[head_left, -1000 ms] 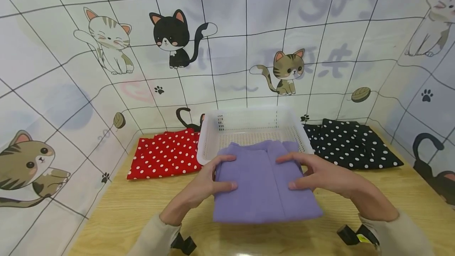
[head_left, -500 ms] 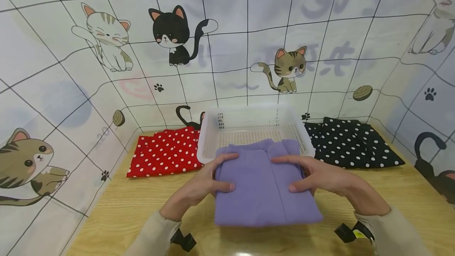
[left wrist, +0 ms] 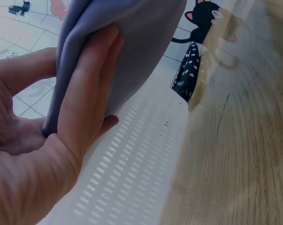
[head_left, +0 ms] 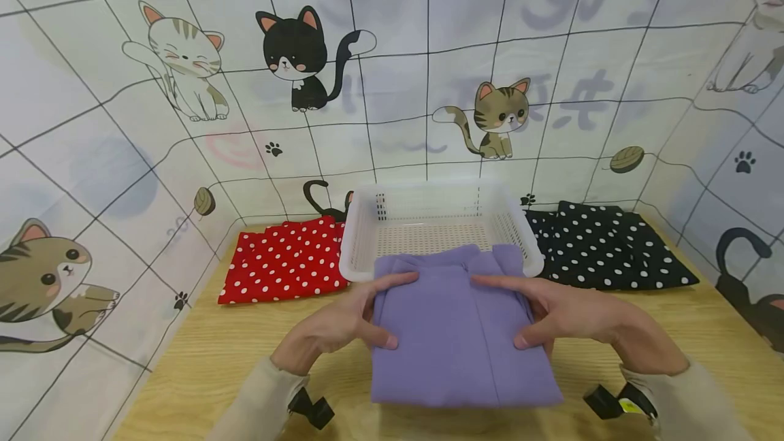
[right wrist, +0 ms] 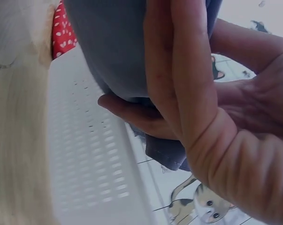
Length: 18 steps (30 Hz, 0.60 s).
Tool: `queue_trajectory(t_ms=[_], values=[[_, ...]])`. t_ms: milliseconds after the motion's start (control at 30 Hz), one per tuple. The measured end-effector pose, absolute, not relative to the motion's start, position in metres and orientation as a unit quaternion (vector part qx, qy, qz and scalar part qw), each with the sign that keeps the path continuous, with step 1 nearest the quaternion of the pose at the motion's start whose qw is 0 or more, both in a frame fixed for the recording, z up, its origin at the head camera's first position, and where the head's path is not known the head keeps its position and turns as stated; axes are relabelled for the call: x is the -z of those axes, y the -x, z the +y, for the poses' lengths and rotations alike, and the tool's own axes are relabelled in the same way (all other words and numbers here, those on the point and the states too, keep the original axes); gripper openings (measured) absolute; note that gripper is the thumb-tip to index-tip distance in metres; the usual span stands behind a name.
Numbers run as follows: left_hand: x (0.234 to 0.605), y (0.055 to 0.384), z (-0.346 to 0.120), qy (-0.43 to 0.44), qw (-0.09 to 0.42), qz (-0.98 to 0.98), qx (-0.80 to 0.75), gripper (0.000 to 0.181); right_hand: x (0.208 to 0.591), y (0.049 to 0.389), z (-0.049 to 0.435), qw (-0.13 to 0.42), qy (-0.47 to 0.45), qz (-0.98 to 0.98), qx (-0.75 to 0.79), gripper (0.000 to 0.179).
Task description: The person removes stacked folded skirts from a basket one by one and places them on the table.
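Observation:
A folded purple garment (head_left: 441, 339) is held up between both hands, in front of the white basket (head_left: 349, 250). The left hand (head_left: 333, 322) grips its left side, thumb on top; in the left wrist view, fingers (left wrist: 82, 93) pass beneath the cloth (left wrist: 136, 61). On the right side, the right hand (head_left: 576, 312) grips in the same way, with its fingers (right wrist: 193, 70) under the fabric (right wrist: 113, 47) in the right wrist view. The garment's far edge overlaps the basket's near rim in the head view. The basket's perforated wall shows in both wrist views.
A folded red cloth with white dots (head_left: 282, 260) lies left of the basket. On its right is a black cloth with white dots (head_left: 612, 247). All rest on a wooden table (head_left: 202, 359), with a cat-patterned wall covering (head_left: 398, 121) behind and at the sides.
Both hands have brought the purple garment slightly down and nearer to the body in the head view. The grip is kept; the basket and dotted cloths stay in place.

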<state>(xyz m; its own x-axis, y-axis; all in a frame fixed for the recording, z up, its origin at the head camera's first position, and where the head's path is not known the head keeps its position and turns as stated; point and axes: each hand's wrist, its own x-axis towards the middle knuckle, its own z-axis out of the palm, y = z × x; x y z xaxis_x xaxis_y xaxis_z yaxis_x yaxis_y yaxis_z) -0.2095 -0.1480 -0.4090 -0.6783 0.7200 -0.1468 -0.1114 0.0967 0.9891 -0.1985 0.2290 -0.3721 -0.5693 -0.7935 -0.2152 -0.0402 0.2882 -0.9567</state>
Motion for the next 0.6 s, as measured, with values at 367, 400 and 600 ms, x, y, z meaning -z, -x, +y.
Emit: queue_trajectory(t_ms=[367, 400, 600], values=[[0.395, 0.190, -0.146, -0.238, 0.396, 0.647, -0.607, 0.092, 0.361, 0.181, 0.224, 0.397, 0.363, 0.678, 0.500, 0.089], [0.395, 0.189, -0.145, -0.239, 0.402, 0.647, -0.602, 0.091, 0.362, 0.180, 0.223, 0.406, 0.367, 0.665, 0.508, 0.088], [0.404, 0.192, -0.139, -0.234, 0.407, 0.661, -0.585, 0.089, 0.372, 0.177, 0.223, 0.427, 0.345, 0.654, 0.521, 0.090]])
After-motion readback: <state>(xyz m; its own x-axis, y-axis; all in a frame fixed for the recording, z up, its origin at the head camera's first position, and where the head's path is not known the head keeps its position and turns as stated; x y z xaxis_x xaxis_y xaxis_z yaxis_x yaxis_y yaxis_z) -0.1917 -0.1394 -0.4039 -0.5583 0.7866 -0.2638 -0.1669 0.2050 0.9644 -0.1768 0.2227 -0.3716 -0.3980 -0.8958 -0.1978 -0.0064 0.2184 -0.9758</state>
